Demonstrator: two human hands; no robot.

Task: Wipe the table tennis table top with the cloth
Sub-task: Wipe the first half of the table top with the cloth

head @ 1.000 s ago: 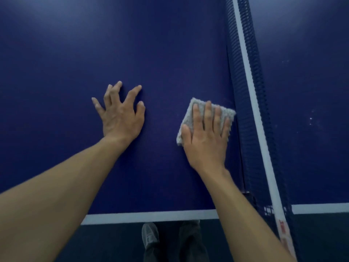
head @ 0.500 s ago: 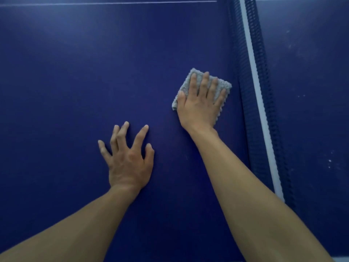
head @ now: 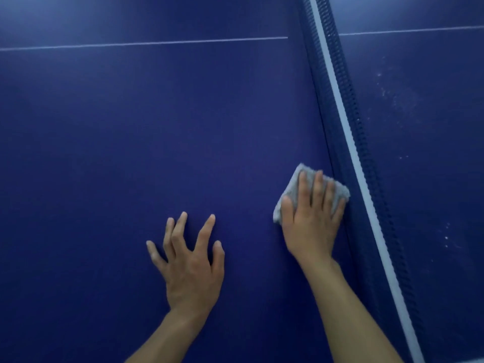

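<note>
The dark blue table tennis table top (head: 131,140) fills the view. A folded grey cloth (head: 294,188) lies flat on it, close against the foot of the net. My right hand (head: 311,221) presses on the cloth with straight fingers and covers most of it. To the left of that, my left hand (head: 191,263) rests on the bare table with its fingers spread and holds nothing.
The blue net (head: 348,142) with a white top band runs from top centre to bottom right, just right of the cloth. Beyond it, the other table half (head: 424,127) shows pale dust specks. A thin white line (head: 144,43) crosses the far table.
My right hand first pushed the cloth away along the net, then drew it back towards me. My left hand stayed planted on the table. The view shifted further over the table.
</note>
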